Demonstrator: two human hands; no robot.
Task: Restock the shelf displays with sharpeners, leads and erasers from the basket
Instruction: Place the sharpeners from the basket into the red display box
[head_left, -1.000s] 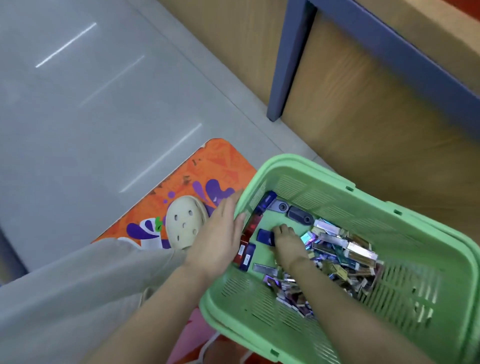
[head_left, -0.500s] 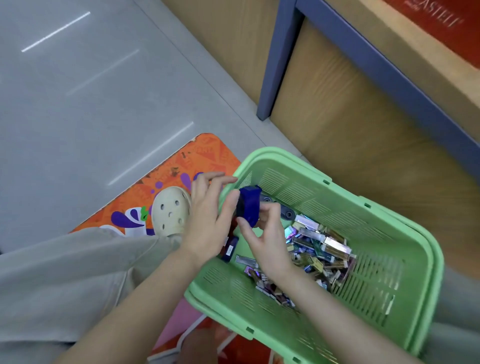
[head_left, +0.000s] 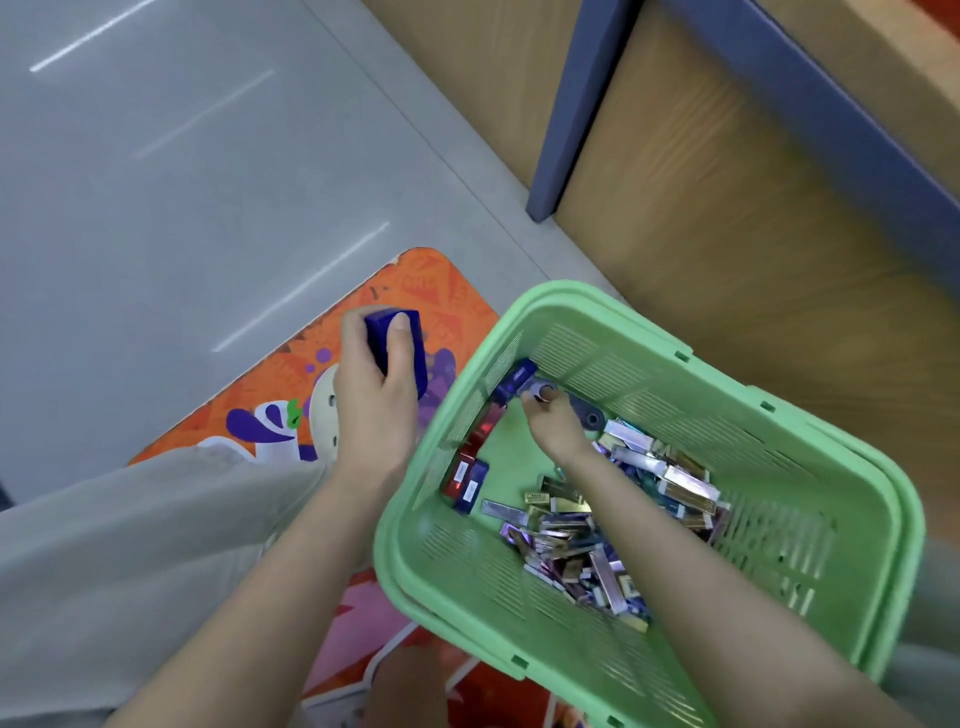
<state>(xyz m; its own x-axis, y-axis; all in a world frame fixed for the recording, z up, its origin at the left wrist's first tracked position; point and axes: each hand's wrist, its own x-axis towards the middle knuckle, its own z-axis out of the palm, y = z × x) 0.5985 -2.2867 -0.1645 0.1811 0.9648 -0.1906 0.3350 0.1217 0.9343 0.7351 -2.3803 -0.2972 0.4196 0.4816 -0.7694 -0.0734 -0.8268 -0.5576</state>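
Left hand (head_left: 374, 395) clamps a blue block (head_left: 397, 345) outside the green basket (head_left: 878, 499), right hand (head_left: 550, 423) fingers pinching a small dark piece inside, a heap of shiny packs (head_left: 613, 525) unshelved — early going, I'd say.

An orange floor mat (head_left: 415, 291) with purple and white shapes lies on the grey floor (head_left: 182, 182). A cream clog shoe (head_left: 324, 410) stands on the mat. At far right, a blue post (head_left: 582, 104) meets wooden panels (head_left: 727, 234).
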